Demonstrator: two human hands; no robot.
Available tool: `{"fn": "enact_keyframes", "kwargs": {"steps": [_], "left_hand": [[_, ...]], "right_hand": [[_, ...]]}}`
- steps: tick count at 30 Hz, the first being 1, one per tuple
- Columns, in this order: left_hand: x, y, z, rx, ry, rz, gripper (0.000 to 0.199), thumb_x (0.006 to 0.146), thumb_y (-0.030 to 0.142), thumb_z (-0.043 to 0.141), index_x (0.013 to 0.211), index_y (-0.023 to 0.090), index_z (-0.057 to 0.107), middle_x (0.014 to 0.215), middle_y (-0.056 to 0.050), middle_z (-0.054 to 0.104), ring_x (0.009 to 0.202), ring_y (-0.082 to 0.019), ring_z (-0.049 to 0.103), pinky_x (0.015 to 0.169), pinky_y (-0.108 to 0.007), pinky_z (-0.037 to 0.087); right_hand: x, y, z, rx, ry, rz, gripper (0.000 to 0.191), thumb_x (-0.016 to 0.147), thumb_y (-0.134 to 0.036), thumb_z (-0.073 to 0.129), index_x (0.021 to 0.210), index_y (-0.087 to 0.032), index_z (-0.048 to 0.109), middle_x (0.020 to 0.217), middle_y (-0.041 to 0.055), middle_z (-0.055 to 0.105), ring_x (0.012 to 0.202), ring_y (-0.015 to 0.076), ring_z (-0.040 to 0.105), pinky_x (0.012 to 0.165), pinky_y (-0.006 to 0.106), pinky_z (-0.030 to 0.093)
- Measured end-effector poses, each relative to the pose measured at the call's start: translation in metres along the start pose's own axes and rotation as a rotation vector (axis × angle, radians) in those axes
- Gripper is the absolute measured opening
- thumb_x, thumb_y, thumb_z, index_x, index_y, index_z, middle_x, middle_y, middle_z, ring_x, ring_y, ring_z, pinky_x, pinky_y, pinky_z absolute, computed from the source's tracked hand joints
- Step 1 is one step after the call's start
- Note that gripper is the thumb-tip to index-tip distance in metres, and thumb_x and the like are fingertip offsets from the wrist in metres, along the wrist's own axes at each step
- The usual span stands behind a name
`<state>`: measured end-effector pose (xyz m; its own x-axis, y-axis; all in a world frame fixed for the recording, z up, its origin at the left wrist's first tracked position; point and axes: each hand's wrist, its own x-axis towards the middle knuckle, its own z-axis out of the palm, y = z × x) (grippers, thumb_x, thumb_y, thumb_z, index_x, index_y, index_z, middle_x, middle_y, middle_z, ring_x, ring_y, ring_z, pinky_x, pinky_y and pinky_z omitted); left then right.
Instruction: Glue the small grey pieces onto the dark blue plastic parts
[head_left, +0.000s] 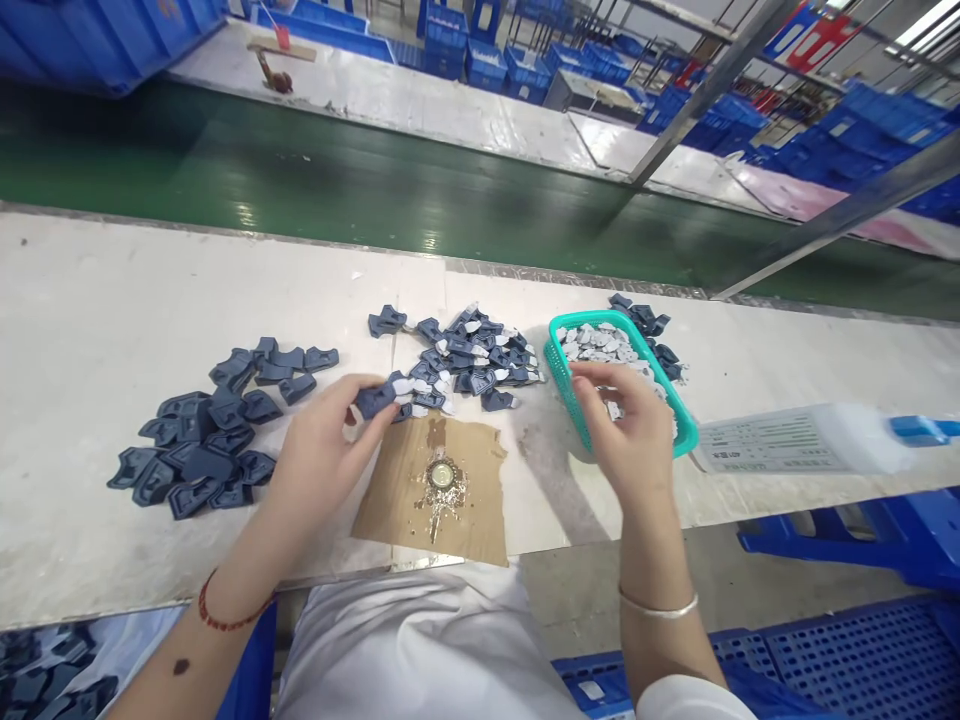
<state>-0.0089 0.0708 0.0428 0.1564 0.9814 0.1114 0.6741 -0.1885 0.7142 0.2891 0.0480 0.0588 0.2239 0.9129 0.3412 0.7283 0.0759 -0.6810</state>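
Note:
Between the thumb and fingers of my left hand (337, 430) is a dark blue plastic piece (373, 400), with a white part at its right end. The held piece is just left of a pile of dark blue pieces with white tips (480, 350). My right hand (626, 430) is over the near left side of a teal basket (566, 390) of small white pieces (596, 343). Its thumb and fingertips are drawn together, and I cannot make out whether anything is between them. On brown cardboard (390, 500) in front of me sits a small round cap (442, 475) amid shiny wet spots.
Plain dark blue pieces (202, 450) are heaped at the left, with more (664, 358) behind the basket. A white bottle (787, 440) with a blue tip lies at the right. A green conveyor belt (337, 190) runs behind the table, and a metal post (705, 100) rises beyond.

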Motion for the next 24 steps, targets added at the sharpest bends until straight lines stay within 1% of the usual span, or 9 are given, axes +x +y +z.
{"fn": "enact_keyframes", "kwargs": {"steps": [1,3,6,9,13,16,19,22,24], "left_hand": [[0.007,0.002,0.001,0.019,-0.029,0.001,0.037,0.096,0.043,0.053,0.123,0.02,0.062,0.109,-0.009,0.073,0.079,-0.022,0.065,0.075,-0.034,0.052],[0.016,0.005,0.005,0.061,-0.096,0.037,0.046,0.099,0.043,0.048,0.136,0.017,0.053,0.129,-0.013,0.068,0.099,-0.026,0.068,0.088,-0.039,0.053],[0.016,0.002,0.008,0.126,-0.107,0.14,0.05,0.101,0.042,0.044,0.142,0.014,0.048,0.145,-0.016,0.058,0.134,-0.031,0.053,0.112,-0.047,0.042],[0.011,-0.012,-0.002,0.201,-0.016,0.146,0.048,0.1,0.045,0.045,0.135,0.014,0.055,0.144,-0.018,0.058,0.139,-0.034,0.048,0.118,-0.051,0.035],[0.006,-0.033,-0.031,0.367,0.106,0.07,0.047,0.1,0.043,0.046,0.13,0.01,0.06,0.144,-0.023,0.055,0.14,-0.04,0.044,0.12,-0.053,0.029],[0.005,-0.043,-0.047,0.513,0.116,0.031,0.053,0.101,0.042,0.045,0.135,0.004,0.057,0.146,-0.026,0.051,0.139,-0.043,0.041,0.118,-0.055,0.031],[0.005,-0.049,-0.051,0.591,0.104,0.031,0.049,0.1,0.044,0.047,0.132,0.01,0.061,0.146,-0.023,0.054,0.134,-0.045,0.044,0.112,-0.059,0.036],[0.006,-0.051,-0.048,0.623,0.091,0.077,0.04,0.098,0.042,0.051,0.121,0.014,0.066,0.145,-0.019,0.055,0.133,-0.045,0.044,0.111,-0.061,0.037],[0.006,-0.051,-0.046,0.634,0.099,0.106,0.034,0.099,0.039,0.05,0.113,0.014,0.068,0.14,-0.019,0.059,0.129,-0.043,0.048,0.109,-0.057,0.04]], "right_hand": [[0.009,0.013,-0.008,-0.105,0.0,0.026,0.023,0.095,-0.032,0.057,0.108,-0.021,0.072,0.11,0.0116,0.073,0.097,0.0275,0.068,0.079,0.039,0.054],[0.024,0.037,-0.019,-0.308,-0.087,0.048,0.028,0.092,-0.03,0.057,0.113,-0.018,0.072,0.115,0.0147,0.071,0.101,0.0317,0.066,0.084,0.044,0.053],[0.039,0.06,-0.019,-0.512,-0.257,0.007,0.031,0.091,-0.025,0.054,0.113,-0.014,0.073,0.116,0.0167,0.071,0.107,0.0353,0.063,0.091,0.048,0.05],[0.046,0.068,-0.01,-0.661,-0.302,-0.045,0.032,0.094,-0.022,0.049,0.112,-0.014,0.074,0.114,0.0174,0.071,0.107,0.0362,0.062,0.092,0.048,0.048],[0.049,0.071,-0.004,-0.702,-0.293,-0.059,0.03,0.094,-0.022,0.048,0.104,-0.014,0.076,0.107,0.0167,0.072,0.105,0.0352,0.062,0.093,0.048,0.048],[0.049,0.072,-0.006,-0.652,-0.268,-0.026,0.026,0.093,-0.025,0.051,0.097,-0.015,0.075,0.101,0.0164,0.073,0.102,0.0352,0.063,0.089,0.048,0.049],[0.045,0.069,-0.01,-0.487,-0.159,0.051,0.025,0.094,-0.031,0.052,0.098,-0.017,0.072,0.099,0.0159,0.073,0.095,0.0338,0.067,0.083,0.047,0.052],[0.035,0.057,-0.012,-0.071,-0.026,0.132,0.027,0.092,-0.038,0.057,0.105,-0.019,0.071,0.097,0.0128,0.075,0.088,0.029,0.07,0.081,0.045,0.055],[0.025,0.044,-0.013,0.25,-0.004,0.178,0.029,0.09,-0.042,0.062,0.108,-0.021,0.072,0.094,0.0099,0.075,0.084,0.0257,0.07,0.078,0.043,0.057]]}}
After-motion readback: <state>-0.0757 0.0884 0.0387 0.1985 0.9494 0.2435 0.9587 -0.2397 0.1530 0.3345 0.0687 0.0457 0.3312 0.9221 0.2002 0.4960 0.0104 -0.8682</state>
